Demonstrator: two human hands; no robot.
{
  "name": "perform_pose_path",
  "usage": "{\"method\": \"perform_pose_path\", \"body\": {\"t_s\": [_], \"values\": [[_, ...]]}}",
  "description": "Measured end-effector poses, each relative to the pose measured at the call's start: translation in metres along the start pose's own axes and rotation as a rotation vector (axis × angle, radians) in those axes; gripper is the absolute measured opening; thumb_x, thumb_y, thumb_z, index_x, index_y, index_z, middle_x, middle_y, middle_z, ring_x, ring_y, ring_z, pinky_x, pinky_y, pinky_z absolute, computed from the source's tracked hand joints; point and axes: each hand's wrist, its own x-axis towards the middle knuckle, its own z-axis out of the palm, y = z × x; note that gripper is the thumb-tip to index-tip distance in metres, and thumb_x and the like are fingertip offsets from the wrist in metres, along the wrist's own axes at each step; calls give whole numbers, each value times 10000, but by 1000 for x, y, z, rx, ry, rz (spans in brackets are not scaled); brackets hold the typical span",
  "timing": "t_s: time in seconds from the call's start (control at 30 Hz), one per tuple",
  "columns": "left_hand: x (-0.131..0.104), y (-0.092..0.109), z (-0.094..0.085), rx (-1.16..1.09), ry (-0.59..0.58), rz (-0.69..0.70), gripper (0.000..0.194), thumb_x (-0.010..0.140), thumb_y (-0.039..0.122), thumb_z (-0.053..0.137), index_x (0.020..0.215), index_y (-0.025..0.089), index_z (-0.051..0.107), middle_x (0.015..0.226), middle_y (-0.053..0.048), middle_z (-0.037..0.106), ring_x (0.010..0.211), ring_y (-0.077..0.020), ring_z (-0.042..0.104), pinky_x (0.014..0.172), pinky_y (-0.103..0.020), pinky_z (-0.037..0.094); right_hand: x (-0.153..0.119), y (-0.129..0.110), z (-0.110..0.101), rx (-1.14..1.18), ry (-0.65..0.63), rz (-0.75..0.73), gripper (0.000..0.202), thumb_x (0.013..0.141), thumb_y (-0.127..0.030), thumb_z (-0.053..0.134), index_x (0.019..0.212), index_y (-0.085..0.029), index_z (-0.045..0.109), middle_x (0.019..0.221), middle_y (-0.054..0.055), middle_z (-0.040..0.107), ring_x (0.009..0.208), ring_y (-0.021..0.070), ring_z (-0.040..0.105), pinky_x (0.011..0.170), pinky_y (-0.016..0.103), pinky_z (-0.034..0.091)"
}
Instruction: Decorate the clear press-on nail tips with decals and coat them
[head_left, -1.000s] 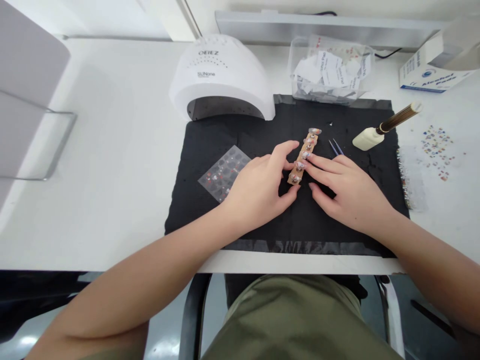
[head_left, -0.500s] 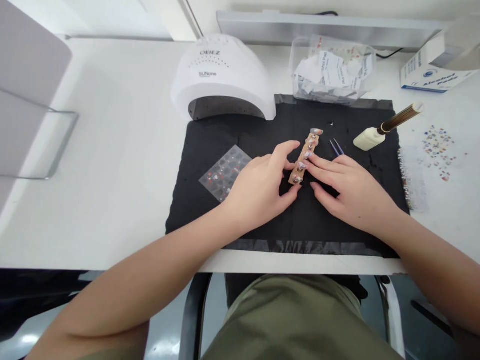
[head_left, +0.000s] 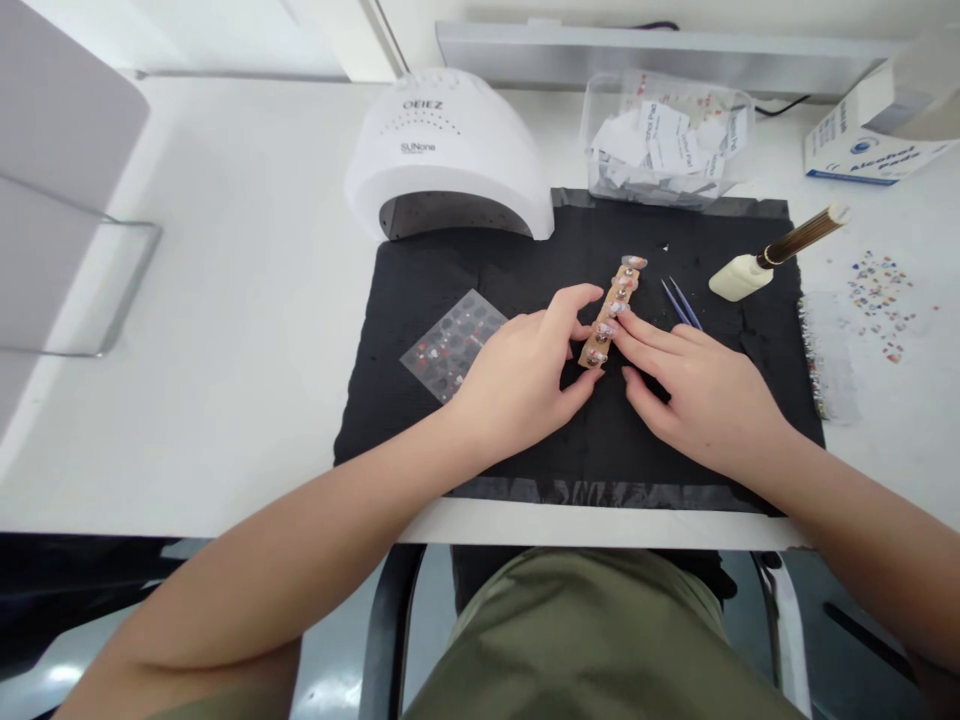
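A narrow light-brown nail display stand [head_left: 611,312] lies slanted on the black mat, with several decorated false nails along it. My left hand [head_left: 525,365] curls around its left side, the thumb at the near end and the fingers along the edge; it is closed on the stand. From the right, my right hand [head_left: 697,390] reaches in with fingers stretched, fingertips touching a false nail [head_left: 617,309] near the middle. Its thumb stays apart from the stand. Just beyond the right hand lie blue tweezers [head_left: 682,303]. A clear sheet of nail decorations [head_left: 450,340] lies left of the left hand, partly covered by it.
A white nail lamp [head_left: 450,150] stands at the back left of the black mat [head_left: 420,450]. Behind is a clear box [head_left: 667,140] of alcohol pads. To the right are a cream polish bottle [head_left: 739,278], scattered gems [head_left: 877,300] and an alcohol pad carton [head_left: 862,150].
My right hand has shifted slightly, so more of the tweezers shows. The left hand and the stand look almost unmoved; the whole view has drifted a little.
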Motion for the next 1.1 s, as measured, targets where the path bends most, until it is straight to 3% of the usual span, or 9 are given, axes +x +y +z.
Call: {"method": "perform_pose_path", "body": {"t_s": [0.5,0.83,1.1], "values": [[1,2,-1,-12,0,-16,542,1010,160,740,1499,204,510,1108,-19,823,922,-181,796,852,-311,603,3,-9,4,-89,42,33,562,1119,-278,538,1669,-239,643,1694,4,669,979,250,801,684,409,679],[1,2,-2,-23,-17,-60,592,989,173,758,1524,214,508,1138,-34,837,948,-196,814,891,-341,638,1,-8,6,-31,78,5,542,1129,-262,518,1644,-179,665,1691,74,691,1007,269,779,754,434,684],[2,3,-3,-29,-20,-72,612,968,140,783,1508,233,510,1147,-27,846,951,-191,818,906,-336,646,1,-1,4,54,72,-42,527,1134,-256,486,1610,-162,691,1706,114,680,1027,283,762,941,506,705]]}}
